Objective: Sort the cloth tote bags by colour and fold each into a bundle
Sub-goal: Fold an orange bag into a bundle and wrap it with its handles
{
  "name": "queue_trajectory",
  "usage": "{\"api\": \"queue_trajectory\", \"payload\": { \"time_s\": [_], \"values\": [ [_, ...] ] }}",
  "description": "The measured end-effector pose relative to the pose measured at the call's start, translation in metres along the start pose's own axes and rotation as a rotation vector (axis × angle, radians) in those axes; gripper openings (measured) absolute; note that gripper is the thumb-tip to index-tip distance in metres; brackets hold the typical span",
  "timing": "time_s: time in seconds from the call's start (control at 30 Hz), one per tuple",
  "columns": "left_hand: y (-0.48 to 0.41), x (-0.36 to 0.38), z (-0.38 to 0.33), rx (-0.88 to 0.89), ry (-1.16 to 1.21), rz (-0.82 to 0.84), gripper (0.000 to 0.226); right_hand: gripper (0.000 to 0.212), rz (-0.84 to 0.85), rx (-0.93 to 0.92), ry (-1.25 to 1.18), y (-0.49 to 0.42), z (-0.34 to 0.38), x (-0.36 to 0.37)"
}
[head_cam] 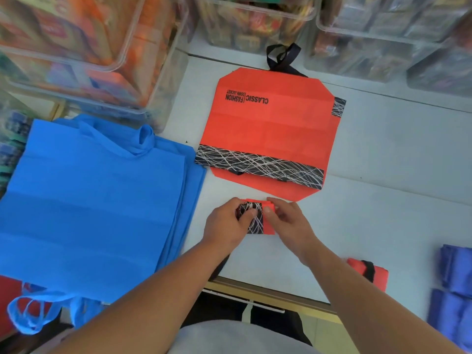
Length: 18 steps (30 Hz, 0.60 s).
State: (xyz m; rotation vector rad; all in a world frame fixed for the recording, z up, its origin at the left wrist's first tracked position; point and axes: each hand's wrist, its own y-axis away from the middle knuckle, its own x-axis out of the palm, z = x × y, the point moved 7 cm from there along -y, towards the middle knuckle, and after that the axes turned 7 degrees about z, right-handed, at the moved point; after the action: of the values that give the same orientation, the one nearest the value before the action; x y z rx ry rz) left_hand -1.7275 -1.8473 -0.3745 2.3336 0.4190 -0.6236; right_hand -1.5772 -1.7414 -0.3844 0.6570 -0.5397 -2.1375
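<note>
A small folded red bundle (258, 222) with a black scribble-patterned band lies on the white table near the front. My left hand (226, 224) grips its left side, thumb over the patterned band. My right hand (287, 224) pinches its right red edge. Beyond it a flat red tote bag (270, 129) with black handles and the same patterned band lies spread out. A stack of blue tote bags (94, 200) covers the left of the table, handles hanging over the near edge.
A folded red bundle (367, 273) with a black strap sits at the front right. Folded dark blue bundles (454, 290) lie at the far right edge. Clear plastic bins (89, 52) full of goods line the back and left. The table's front edge (268, 295) runs below my wrists.
</note>
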Motion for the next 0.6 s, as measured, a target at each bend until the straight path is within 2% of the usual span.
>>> {"api": "queue_trajectory", "payload": {
  "time_s": [0.13, 0.23, 0.33, 0.47, 0.6],
  "values": [
    [-0.006, -0.015, 0.002, -0.022, -0.152, -0.090, 0.046, 0.017, -0.139, -0.016, 0.110, -0.008, -0.004, -0.002],
    [0.003, -0.015, -0.002, 0.159, -0.317, -0.006, 0.048, 0.024, -0.116, -0.035, 0.194, -0.016, 0.000, 0.003],
    [0.017, -0.006, 0.004, 0.263, -0.369, 0.087, 0.060, 0.022, -0.095, -0.052, 0.306, -0.014, 0.006, 0.006],
    [0.030, 0.005, 0.012, 0.270, -0.339, 0.051, 0.058, 0.019, -0.083, -0.115, 0.389, 0.001, 0.007, 0.008],
    [0.036, 0.026, 0.011, 0.286, -0.363, -0.003, 0.056, 0.028, -0.229, -0.096, 0.387, 0.031, -0.004, -0.002]
  ]
}}
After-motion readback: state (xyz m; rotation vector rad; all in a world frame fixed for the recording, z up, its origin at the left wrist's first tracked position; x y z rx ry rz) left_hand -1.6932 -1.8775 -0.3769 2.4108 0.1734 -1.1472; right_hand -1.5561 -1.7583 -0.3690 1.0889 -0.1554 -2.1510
